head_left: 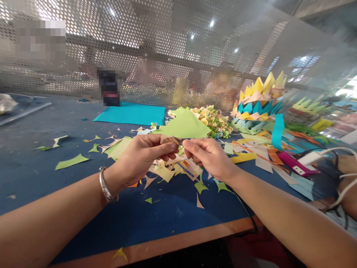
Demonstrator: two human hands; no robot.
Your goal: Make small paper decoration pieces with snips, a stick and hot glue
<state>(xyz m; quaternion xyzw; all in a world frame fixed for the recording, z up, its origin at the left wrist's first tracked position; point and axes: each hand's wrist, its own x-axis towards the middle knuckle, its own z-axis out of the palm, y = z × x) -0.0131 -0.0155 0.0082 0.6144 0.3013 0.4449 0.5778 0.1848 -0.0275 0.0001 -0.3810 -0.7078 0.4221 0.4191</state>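
Note:
My left hand (pixel 150 150), with a silver bangle at its wrist, pinches a small peach-brown paper piece (pixel 169 140) between thumb and fingers. Close against it, my right hand (pixel 205 152) is closed in a pinch. A thin dark tip (pixel 180 142) shows between the two hands, but what my right fingers hold is mostly hidden. Below both hands lies a heap of paper scraps (pixel 166 171) in cream, peach and green. A light green paper sheet (pixel 186 124) lies just beyond my fingers.
Behind stand a turquoise sheet (pixel 134 113), a pile of small folded paper pieces (pixel 213 119) and stacked zigzag paper crowns (pixel 256 100). Paper strips, a magenta power strip (pixel 298 165) and white cables lie at right. A perforated metal screen (pixel 173 67) closes off the far side.

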